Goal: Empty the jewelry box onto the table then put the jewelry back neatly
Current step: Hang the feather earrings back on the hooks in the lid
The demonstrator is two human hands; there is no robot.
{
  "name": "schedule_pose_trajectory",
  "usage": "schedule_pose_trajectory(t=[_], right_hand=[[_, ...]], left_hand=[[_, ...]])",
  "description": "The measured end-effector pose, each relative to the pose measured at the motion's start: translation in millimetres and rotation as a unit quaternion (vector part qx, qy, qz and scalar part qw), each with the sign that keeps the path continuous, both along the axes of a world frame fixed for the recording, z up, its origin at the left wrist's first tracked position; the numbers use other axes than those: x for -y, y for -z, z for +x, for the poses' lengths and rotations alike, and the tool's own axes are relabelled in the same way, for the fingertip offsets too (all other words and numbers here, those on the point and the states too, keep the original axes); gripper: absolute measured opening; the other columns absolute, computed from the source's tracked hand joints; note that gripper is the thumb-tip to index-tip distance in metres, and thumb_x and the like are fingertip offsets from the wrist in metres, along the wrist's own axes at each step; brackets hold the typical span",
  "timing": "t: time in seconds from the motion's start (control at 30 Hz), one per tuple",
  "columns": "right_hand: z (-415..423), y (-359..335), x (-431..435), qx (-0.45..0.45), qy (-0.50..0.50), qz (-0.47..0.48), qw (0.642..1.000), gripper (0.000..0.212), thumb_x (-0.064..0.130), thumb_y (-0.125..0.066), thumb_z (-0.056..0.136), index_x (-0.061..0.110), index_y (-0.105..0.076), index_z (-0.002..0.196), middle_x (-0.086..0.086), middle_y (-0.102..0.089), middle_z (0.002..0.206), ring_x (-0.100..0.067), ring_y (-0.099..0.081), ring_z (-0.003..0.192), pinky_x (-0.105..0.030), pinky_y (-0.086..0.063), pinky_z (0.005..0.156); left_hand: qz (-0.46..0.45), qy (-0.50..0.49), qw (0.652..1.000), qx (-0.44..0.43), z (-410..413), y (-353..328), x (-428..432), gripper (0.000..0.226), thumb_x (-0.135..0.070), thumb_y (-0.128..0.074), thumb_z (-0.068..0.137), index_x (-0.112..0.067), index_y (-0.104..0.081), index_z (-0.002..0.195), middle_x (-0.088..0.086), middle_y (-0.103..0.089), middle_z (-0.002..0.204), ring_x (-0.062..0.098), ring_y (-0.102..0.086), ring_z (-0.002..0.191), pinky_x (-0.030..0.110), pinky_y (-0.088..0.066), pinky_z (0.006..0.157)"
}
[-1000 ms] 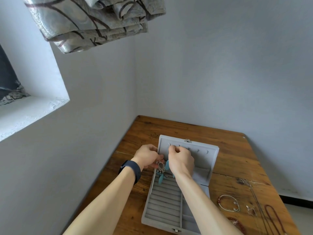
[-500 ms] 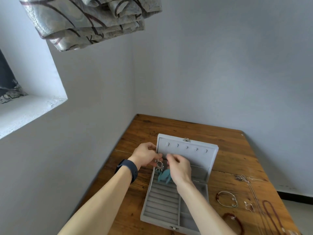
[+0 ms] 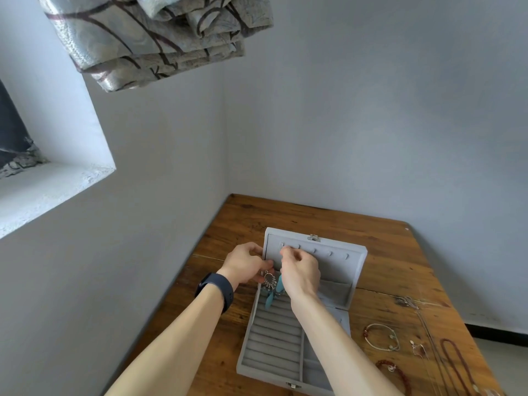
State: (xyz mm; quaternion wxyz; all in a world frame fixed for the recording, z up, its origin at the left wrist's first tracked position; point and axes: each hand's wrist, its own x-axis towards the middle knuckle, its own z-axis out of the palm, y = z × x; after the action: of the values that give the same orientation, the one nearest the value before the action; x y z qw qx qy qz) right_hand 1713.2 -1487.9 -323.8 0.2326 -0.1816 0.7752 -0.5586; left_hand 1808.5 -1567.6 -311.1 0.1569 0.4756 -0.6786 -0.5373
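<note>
Both hands work at the upright lid of the grey jewelry box (image 3: 338,270), which stands open on the wooden worktop (image 3: 385,252); the left hand (image 3: 245,263) has its fingers (image 3: 264,264) curled against the lid's left edge, pinching the top of a silver-and-turquoise ornament (image 3: 270,280); its silver filigree drop hangs just below those fingertips, and a turquoise feather trails lower, over the far end of the ring rolls (image 3: 271,338). The right hand (image 3: 301,271) is just beside the left, fingers curled, thumb and forefinger pressed together up at the leftmost hook (image 3: 281,244) inside the lid (what they pinch is too fine to make out, so I cannot tell whether they hold anything); a second turquoise feather shows from under that palm. The other hooks run off to the right of the right fingers; the lid's fabric pocket (image 3: 335,290) lies below and right of them. A dark wristband (image 3: 217,290) sits on the left wrist. Well to the right of the right fingers, nearer the person, loose pieces lie on the worktop: a pale bangle (image 3: 381,337), a red bead bracelet (image 3: 395,372), a dark red necklace (image 3: 457,364) and a thin silver chain (image 3: 425,327). High above and left of the fingers hangs a patterned curtain (image 3: 160,44).
</note>
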Motion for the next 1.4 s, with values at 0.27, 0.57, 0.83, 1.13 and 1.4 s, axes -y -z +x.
schedule_pose_trajectory(t=[0.27,0.57,0.83,1.13,1.4], right_hand=[[4,-2,5,0.021,0.028,-0.021,0.999,0.028,0.038,-0.057,0.095,0.016,-0.074,0.097,-0.002,-0.074,0.091,-0.022,-0.069,0.089,-0.043,-0.057,0.087],[7,-5,6,0.004,0.052,0.017,0.998,0.033,0.040,-0.053,0.096,0.014,-0.072,0.096,-0.006,-0.073,0.094,-0.025,-0.068,0.091,-0.042,-0.057,0.086],[12,-7,6,0.171,0.067,-0.006,0.983,0.019,0.031,-0.061,0.090,0.016,-0.068,0.080,-0.002,-0.070,0.070,-0.016,-0.064,0.065,-0.026,-0.041,0.053],[17,3,-4,0.059,0.023,-0.042,0.997,0.024,0.038,-0.058,0.095,0.025,-0.068,0.077,0.008,-0.070,0.084,-0.012,-0.065,0.081,-0.023,-0.042,0.060],[11,-5,-1,0.034,0.022,-0.031,0.999,0.025,0.037,-0.055,0.096,0.024,-0.070,0.080,-0.002,-0.073,0.091,-0.025,-0.067,0.092,-0.042,-0.053,0.090]], left_hand=[[0.004,-0.004,1.000,0.006,-1,2,2,0.032,-0.019,-0.076,0.088,-0.019,-0.061,0.117,0.000,-0.075,0.094,0.009,-0.072,0.059,0.011,-0.043,0.039],[0.003,-0.003,1.000,-0.004,1,3,2,0.027,-0.017,-0.076,0.087,-0.017,-0.063,0.110,0.002,-0.075,0.095,0.009,-0.071,0.062,0.011,-0.043,0.040],[-0.003,-0.003,1.000,-0.004,1,5,3,0.027,-0.018,-0.076,0.086,-0.019,-0.063,0.109,0.002,-0.075,0.095,0.010,-0.072,0.061,0.011,-0.043,0.041],[-0.009,0.010,1.000,-0.017,3,4,2,0.027,-0.013,-0.076,0.087,-0.013,-0.063,0.111,0.004,-0.076,0.092,0.006,-0.070,0.057,0.012,-0.043,0.041],[-0.014,0.010,1.000,-0.007,3,5,2,0.026,-0.016,-0.075,0.087,-0.016,-0.062,0.110,0.002,-0.077,0.086,0.007,-0.069,0.053,0.012,-0.041,0.039]])
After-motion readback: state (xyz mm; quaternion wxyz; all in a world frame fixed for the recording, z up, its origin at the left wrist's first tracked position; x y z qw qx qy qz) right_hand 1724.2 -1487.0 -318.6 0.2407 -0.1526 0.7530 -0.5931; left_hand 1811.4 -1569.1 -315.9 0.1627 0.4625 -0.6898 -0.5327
